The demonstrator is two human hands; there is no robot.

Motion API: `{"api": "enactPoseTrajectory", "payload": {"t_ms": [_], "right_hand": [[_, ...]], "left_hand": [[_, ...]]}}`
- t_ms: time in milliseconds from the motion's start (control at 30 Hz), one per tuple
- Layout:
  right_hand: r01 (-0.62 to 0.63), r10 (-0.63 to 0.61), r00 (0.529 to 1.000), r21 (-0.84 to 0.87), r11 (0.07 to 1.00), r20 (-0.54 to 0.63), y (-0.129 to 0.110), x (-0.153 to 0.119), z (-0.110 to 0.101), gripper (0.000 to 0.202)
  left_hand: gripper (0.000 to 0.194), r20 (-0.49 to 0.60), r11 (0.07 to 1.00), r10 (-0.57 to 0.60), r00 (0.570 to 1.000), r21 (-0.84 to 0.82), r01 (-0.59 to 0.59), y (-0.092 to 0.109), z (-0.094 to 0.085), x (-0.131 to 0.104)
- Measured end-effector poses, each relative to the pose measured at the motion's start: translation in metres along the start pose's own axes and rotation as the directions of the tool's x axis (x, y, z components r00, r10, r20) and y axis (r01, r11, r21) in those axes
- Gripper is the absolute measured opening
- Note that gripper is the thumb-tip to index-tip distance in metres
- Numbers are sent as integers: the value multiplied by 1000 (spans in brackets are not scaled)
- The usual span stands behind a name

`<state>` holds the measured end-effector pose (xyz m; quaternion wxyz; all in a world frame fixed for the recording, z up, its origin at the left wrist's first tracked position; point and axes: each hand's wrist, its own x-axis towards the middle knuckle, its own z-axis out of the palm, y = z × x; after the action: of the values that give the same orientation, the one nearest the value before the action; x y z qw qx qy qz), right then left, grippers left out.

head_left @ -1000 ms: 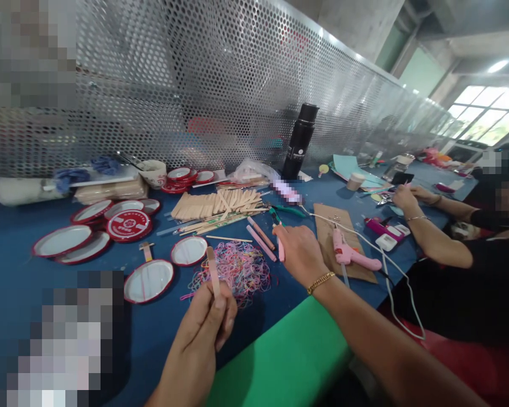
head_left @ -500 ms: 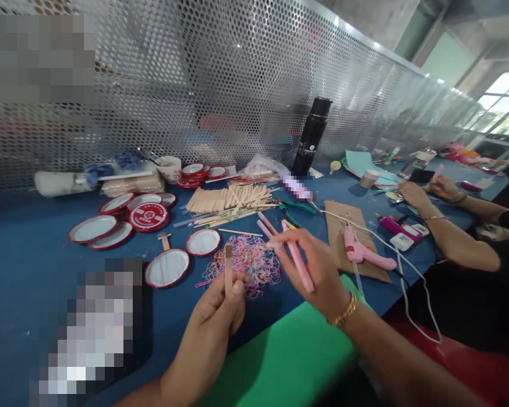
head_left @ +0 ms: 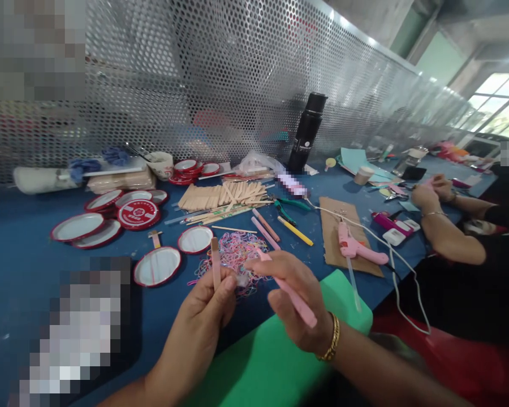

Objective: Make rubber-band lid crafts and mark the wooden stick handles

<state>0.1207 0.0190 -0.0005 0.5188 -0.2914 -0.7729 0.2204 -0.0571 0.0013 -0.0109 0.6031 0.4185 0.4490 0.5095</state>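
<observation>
My left hand (head_left: 206,308) pinches a small pink-painted wooden stick (head_left: 216,265) upright, its upper end brown. To its right, my right hand (head_left: 299,297) holds a pink marker (head_left: 294,299) between thumb and fingers, slanting down to the right. Just beyond both hands lies a heap of thin colourful rubber bands (head_left: 237,251). A pink and a brownish marker (head_left: 266,224) rest behind the heap, with a yellow marker (head_left: 296,231) to their right. Red-rimmed round lids (head_left: 157,267) lie on the left, one beside a small stick piece (head_left: 155,238).
Wooden sticks (head_left: 220,195), green-handled pliers (head_left: 286,209) and a black bottle (head_left: 307,133) stand or lie behind. A pink glue gun (head_left: 360,249) rests on cardboard (head_left: 328,226), its white cable looping right. Another person's hands (head_left: 430,195) work at the far right.
My right hand has moved nearer to me, away from the markers on the table, still with the pink marker. My left hand still holds the stick. The view has shifted slightly.
</observation>
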Motion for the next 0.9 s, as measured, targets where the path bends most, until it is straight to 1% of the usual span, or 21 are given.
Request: {"api": "enactPoseTrajectory", "payload": {"t_ms": [67, 133, 233, 300, 367, 500, 567, 667, 767, 900], "right_hand": [[-95, 98, 995, 81, 992, -33, -1, -5, -2, 30], [-183, 193, 979, 148, 972, -60, 0, -10, -2, 26], [-259, 280, 958, 228, 939, -64, 1, -12, 0, 13], [-274, 292, 956, 263, 925, -29, 1, -11, 2, 5], [-288, 296, 955, 276, 917, 14, 1, -9, 3, 4], [-324, 324, 945, 305, 896, 50, 0, -6, 3, 1], [-353, 351, 934, 329, 876, 67, 1, -5, 4, 4], [-384, 379, 920, 413, 826, 99, 1, -6, 5, 9], [-358, 340, 932, 486, 797, 129, 2, -7, 7, 10], [-300, 270, 954, 490, 818, 134, 5, -7, 10, 10]], "left_hand": [[41, -31, 1000, 3, 1000, 11, -3, -1, 0, 0], [40, -39, 1000, -5, 999, 23, 6, -1, -1, 0], [42, -39, 1000, -3, 999, 31, 4, -2, -2, 1], [43, -38, 1000, 2, 999, 28, -1, -2, -2, 2], [43, -38, 1000, 5, 999, 26, -4, -1, -2, 2], [42, -25, 998, 13, 1000, 66, -12, 0, -2, 1], [44, 0, 996, 9, 1000, 89, -9, -1, -1, 1], [47, 14, 995, 6, 1000, 95, -7, -2, 0, -1], [48, -8, 990, 21, 1000, 137, -20, -3, 0, -3], [51, -19, 978, 40, 999, 205, -35, -3, -2, -6]]}}
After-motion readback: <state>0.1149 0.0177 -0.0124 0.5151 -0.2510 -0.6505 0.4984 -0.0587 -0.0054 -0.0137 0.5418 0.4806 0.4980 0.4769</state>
